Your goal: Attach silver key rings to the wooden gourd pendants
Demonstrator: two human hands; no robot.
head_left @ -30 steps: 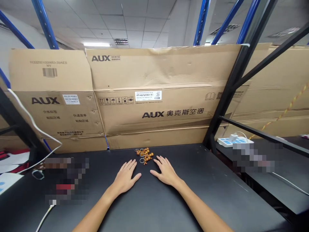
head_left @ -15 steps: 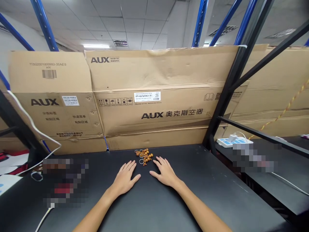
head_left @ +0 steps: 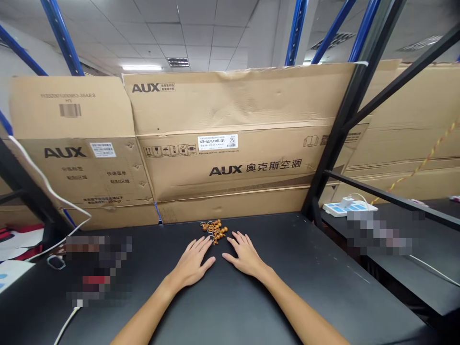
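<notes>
A small heap of brown, bead-like keychains [head_left: 218, 230] with metal rings lies on the black tabletop [head_left: 215, 306], toward its back edge. My left hand [head_left: 194, 261] is palm down at the heap's near left, fingers stretched out and thumb apart. Its fingertips come up to the heap and cover part of one ring; whether they touch it I cannot tell. Just right of the heap, my right hand [head_left: 246, 254] is also palm down with its fingers spread. Neither hand holds anything.
Large cardboard sheets [head_left: 230, 110] stand along the back. A black metal post [head_left: 332, 129] rises at the right. Beyond it a white power strip [head_left: 349, 208] rests on another table. At the left are a white cable [head_left: 46, 182] and a pixelated patch with a watch-like object [head_left: 56, 261] beside it.
My left hand has moved slightly right and forward, closer to the keychains, and now covers part of a ring. My right hand has stayed nearly still. The view has shifted a little.
</notes>
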